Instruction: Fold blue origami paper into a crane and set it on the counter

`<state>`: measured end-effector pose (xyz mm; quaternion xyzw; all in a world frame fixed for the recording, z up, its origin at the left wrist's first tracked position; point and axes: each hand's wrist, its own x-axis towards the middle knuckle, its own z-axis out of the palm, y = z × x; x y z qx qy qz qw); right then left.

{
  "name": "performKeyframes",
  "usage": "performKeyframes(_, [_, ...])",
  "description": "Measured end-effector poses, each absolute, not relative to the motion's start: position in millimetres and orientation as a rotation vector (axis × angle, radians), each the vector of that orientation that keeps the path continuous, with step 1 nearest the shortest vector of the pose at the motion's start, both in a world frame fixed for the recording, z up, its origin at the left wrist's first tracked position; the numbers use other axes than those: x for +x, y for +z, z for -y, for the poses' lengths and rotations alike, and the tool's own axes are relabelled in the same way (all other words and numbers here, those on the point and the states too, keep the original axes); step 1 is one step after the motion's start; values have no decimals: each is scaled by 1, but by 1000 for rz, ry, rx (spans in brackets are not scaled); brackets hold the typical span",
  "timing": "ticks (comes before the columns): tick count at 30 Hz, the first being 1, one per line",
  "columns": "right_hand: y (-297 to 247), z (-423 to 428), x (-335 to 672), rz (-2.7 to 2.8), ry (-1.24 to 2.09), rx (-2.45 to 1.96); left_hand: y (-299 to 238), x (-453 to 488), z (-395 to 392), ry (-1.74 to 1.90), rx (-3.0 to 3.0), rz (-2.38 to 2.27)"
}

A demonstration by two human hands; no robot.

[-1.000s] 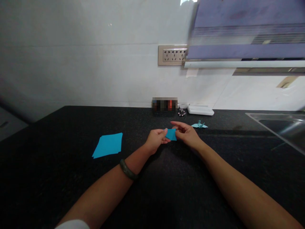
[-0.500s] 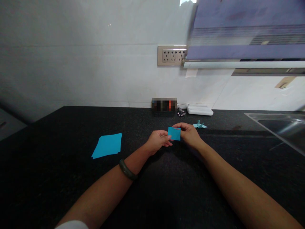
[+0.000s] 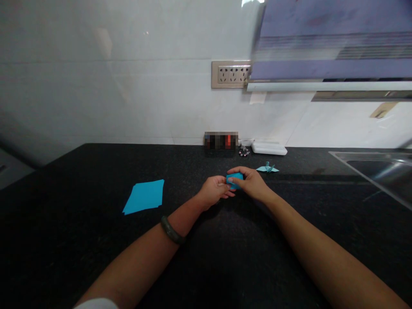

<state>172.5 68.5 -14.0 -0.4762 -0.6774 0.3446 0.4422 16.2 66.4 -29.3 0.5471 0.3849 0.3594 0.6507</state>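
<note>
A small folded piece of blue paper [image 3: 237,176] is held up over the dark counter between my two hands. My left hand [image 3: 213,191], with a dark bangle [image 3: 173,231] on that arm, pinches its left edge. My right hand [image 3: 252,182] grips it from the right, the thumb lying across its front and the fingers behind the top edge. Part of the paper is hidden by the thumb. Just beyond my right hand lies a pale blue folded paper crane [image 3: 268,168].
A stack of blue paper sheets [image 3: 144,197] lies to the left on the black counter [image 3: 206,266]. By the wall stand a blurred-out box [image 3: 221,140], a beaded ring [image 3: 244,151] and a white object [image 3: 269,148]. A metal sink [image 3: 380,167] is set in at the right.
My right thumb has come round onto the front of the blue paper, covering part of it. My left hand keeps its hold. More of the paper crane now shows.
</note>
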Motion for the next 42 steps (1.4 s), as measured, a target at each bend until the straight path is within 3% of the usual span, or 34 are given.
performKeyframes(14, [-21,-72,175,1644,1041,-1183,-27,16,-65,803,1267,-940])
performKeyframes(26, [-13,-65,175,1826,921,-1178,-27,17,-67,792,1222,-937])
performKeyframes(42, [-20,-65,154,1523,885,-1256,-30,18,-66,1072,1071,-888])
